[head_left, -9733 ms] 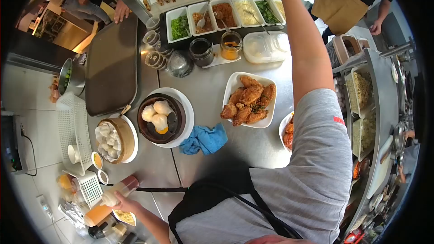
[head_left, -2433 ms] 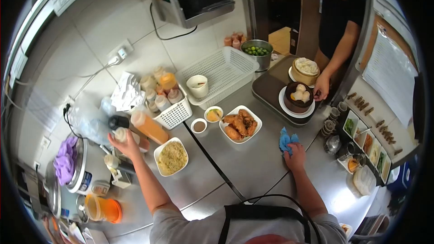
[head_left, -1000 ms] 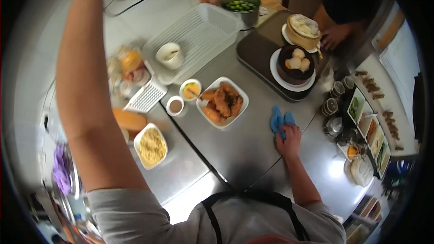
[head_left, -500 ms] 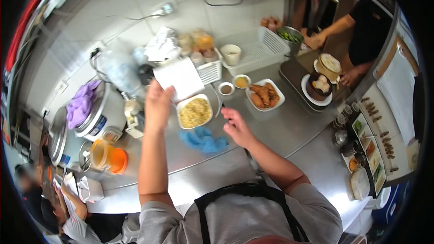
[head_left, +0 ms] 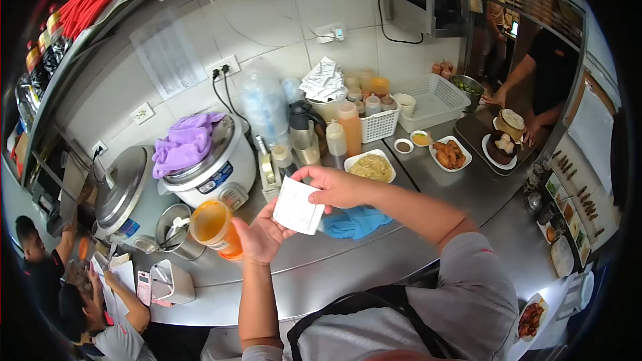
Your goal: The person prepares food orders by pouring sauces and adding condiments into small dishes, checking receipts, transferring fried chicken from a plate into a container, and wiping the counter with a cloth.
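Note:
A small white paper slip is held between both hands over the front of the steel counter. My right hand pinches its upper right edge with thumb and fingers. My left hand supports it from the lower left, palm up, fingers behind the paper and thumb raised. Just beyond the right forearm is a white bowl of yellowish grated food. The blue cloth lies on the counter below that forearm. Left of my left hand stands an orange tub.
Rice cookers stand at the left, one under a purple cloth. Squeeze bottles line the back. Farther right are fried chicken and a tray with steamers, where a person reaches in. Two people are at lower left.
The view has swung left. The slip has moved toward me, and my right hand has come across from beside the bowl to hold it. My left hand has turned palm up.

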`<state>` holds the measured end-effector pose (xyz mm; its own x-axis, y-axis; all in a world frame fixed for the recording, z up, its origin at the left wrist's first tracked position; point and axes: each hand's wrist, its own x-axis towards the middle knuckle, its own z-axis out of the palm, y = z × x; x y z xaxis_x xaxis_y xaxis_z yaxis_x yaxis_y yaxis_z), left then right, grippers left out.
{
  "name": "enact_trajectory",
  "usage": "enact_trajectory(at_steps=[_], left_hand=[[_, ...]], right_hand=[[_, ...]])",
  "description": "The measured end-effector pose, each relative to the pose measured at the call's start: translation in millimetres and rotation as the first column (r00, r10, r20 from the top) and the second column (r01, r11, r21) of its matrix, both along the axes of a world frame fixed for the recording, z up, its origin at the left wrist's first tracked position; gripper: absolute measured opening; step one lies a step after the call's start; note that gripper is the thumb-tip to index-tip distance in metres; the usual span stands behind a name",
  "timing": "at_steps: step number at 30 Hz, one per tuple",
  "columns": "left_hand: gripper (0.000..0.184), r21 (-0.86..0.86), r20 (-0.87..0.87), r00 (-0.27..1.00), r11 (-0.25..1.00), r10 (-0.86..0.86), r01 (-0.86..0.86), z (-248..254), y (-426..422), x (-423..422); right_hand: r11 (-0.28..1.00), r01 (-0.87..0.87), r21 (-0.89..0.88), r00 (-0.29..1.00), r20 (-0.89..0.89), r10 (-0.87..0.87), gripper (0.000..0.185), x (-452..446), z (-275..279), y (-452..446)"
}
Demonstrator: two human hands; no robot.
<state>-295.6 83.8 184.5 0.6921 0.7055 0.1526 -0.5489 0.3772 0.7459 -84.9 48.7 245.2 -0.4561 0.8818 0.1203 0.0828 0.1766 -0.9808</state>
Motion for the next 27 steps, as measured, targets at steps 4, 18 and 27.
enact_trajectory(at_steps=[4,18,27], left_hand=[[0.076,-0.151,-0.114,0.992,0.988,-0.06,0.043,4.2,33.3,-28.6],[0.016,0.121,-0.114,0.526,0.537,0.843,-0.835,-2.0,65.8,13.0],[0.019,0.2,-0.227,0.394,0.438,0.891,-0.876,-43.6,25.2,10.8]], right_hand=[[0.981,-0.142,0.135,0.915,0.395,0.078,0.055,-19.1,24.0,5.1],[0.478,0.071,0.875,0.827,0.216,-0.519,0.025,108.7,195.0,114.6],[0.169,0.737,0.654,0.578,-0.48,-0.66,0.036,201.7,264.7,212.7]])
